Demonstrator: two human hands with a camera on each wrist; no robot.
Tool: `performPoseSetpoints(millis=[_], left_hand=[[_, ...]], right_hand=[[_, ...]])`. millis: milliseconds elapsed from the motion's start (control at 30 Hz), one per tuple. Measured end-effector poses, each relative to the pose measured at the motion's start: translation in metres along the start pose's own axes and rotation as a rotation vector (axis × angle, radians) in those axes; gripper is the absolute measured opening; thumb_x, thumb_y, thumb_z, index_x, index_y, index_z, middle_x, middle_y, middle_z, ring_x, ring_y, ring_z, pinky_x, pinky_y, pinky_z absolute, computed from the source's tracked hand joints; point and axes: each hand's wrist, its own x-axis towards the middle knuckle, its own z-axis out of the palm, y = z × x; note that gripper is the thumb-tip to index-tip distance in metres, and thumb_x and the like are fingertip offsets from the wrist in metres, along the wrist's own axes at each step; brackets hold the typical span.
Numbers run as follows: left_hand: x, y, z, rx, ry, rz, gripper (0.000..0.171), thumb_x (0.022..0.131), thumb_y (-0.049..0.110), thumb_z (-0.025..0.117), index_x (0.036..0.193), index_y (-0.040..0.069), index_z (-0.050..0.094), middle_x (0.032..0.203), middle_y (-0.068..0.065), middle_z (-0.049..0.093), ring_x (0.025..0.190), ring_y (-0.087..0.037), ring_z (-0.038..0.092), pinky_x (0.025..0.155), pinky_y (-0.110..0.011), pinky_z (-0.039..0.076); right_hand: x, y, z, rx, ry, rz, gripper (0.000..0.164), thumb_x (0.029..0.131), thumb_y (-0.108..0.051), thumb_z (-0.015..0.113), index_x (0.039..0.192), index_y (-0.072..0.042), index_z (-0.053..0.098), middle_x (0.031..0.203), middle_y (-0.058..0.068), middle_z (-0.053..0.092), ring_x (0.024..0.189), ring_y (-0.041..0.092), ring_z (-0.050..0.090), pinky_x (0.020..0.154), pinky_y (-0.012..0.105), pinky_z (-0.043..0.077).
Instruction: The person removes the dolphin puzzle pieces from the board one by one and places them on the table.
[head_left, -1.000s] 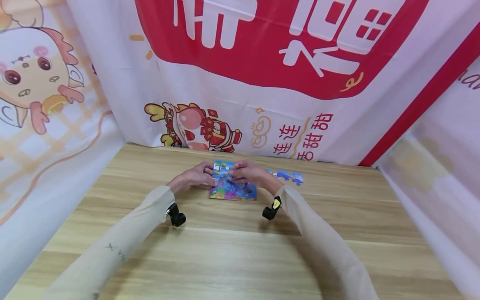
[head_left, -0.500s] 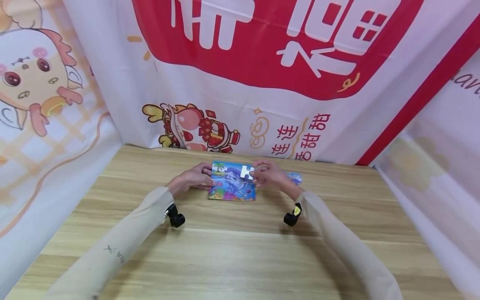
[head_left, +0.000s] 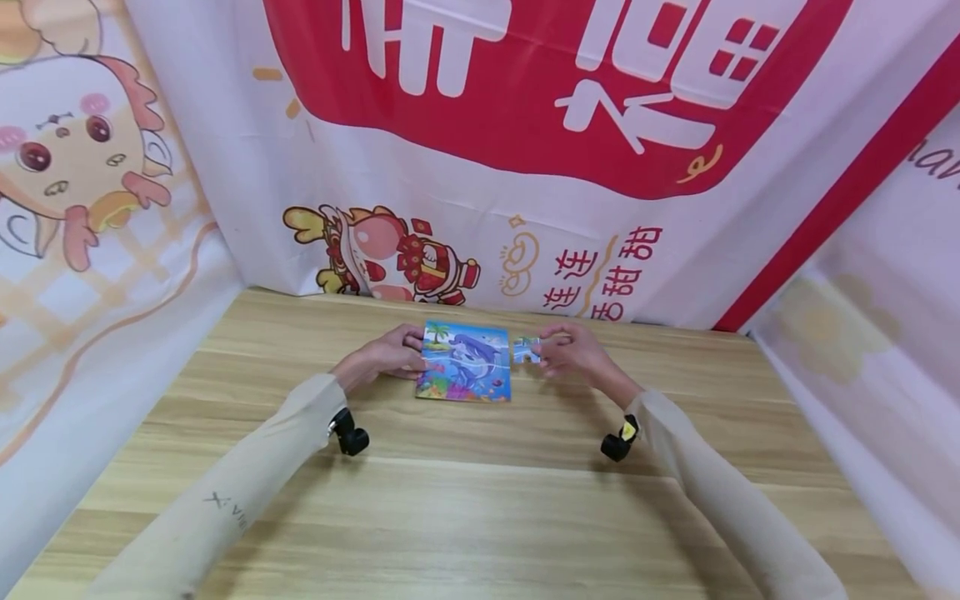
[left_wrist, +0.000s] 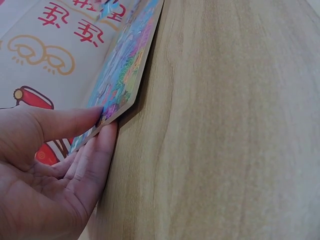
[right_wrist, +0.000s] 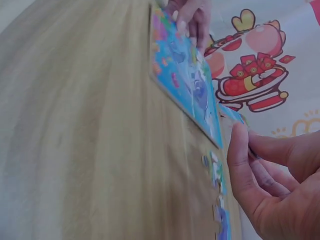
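Note:
A flat board [head_left: 467,367] printed with dolphins, a palm tree and coral lies near the back of the table. My left hand [head_left: 392,350] grips its left edge; in the left wrist view the thumb is on the printed face and the fingers are underneath. To the right, my right hand [head_left: 576,350] pinches a small blue jigsaw piece [right_wrist: 232,114] between thumb and forefinger, partly hidden by the fingers. Jigsaw pieces [head_left: 527,350] with a palm-tree print show between the board and the right fingertips. More joined pieces [right_wrist: 223,220] lie on the table below the right hand.
The wooden table [head_left: 465,500] ends at the back against a printed cloth [head_left: 465,225] with red lettering and cartoon figures. Side cloths [head_left: 885,350] rise at left and right. A small black camera sits on each wrist.
My right hand has moved from over the board to the right, off its edge, uncovering the dolphin picture. My left hand has stayed on the board's left edge.

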Motion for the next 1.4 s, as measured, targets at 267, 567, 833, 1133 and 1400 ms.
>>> performPoseSetpoints(millis=[267, 567, 833, 1133, 1400], left_hand=[[-0.001, 0.000, -0.002, -0.003, 0.004, 0.001, 0.073, 0.097, -0.004, 0.067, 0.158, 0.003, 0.028, 0.128, -0.013, 0.040, 0.096, -0.018, 0.063, 0.082, -0.027, 0.065], [-0.003, 0.000, -0.002, -0.009, -0.003, 0.007, 0.076, 0.097, -0.002, 0.068, 0.160, 0.003, 0.026, 0.134, -0.015, 0.040, 0.099, -0.019, 0.064, 0.087, -0.031, 0.065], [-0.002, 0.002, 0.000, -0.001, -0.001, 0.007, 0.072, 0.098, -0.002, 0.067, 0.158, 0.002, 0.028, 0.132, -0.015, 0.041, 0.099, -0.019, 0.062, 0.083, -0.027, 0.065], [0.002, 0.005, 0.005, -0.004, -0.008, 0.015, 0.073, 0.097, -0.003, 0.067, 0.158, 0.002, 0.029, 0.138, -0.019, 0.042, 0.101, -0.021, 0.063, 0.087, -0.030, 0.065], [-0.001, 0.001, -0.001, -0.009, 0.001, 0.012, 0.073, 0.096, -0.003, 0.068, 0.158, 0.000, 0.028, 0.138, -0.019, 0.041, 0.099, -0.020, 0.063, 0.083, -0.028, 0.065]], right_hand=[[-0.012, 0.012, -0.008, -0.006, 0.028, 0.052, 0.024, 0.098, -0.001, 0.071, 0.114, 0.012, 0.059, 0.090, 0.018, 0.076, 0.072, 0.020, 0.074, 0.073, 0.040, 0.068], [-0.014, 0.022, 0.000, -0.144, 0.010, 0.020, 0.018, 0.099, -0.001, 0.069, 0.107, 0.013, 0.062, 0.079, 0.021, 0.074, 0.062, 0.021, 0.073, 0.064, 0.041, 0.068], [-0.018, 0.019, 0.006, -0.415, 0.050, -0.028, 0.017, 0.099, -0.010, 0.073, 0.090, 0.003, 0.065, 0.074, 0.015, 0.069, 0.060, 0.020, 0.067, 0.055, 0.037, 0.066], [-0.019, 0.015, 0.007, -0.519, 0.087, -0.022, 0.020, 0.099, -0.011, 0.073, 0.087, 0.001, 0.064, 0.075, 0.013, 0.065, 0.057, 0.020, 0.065, 0.055, 0.034, 0.065], [-0.013, 0.022, 0.010, -0.510, 0.087, -0.034, 0.020, 0.098, -0.014, 0.075, 0.087, 0.000, 0.066, 0.072, 0.010, 0.065, 0.055, 0.018, 0.062, 0.052, 0.033, 0.063]])
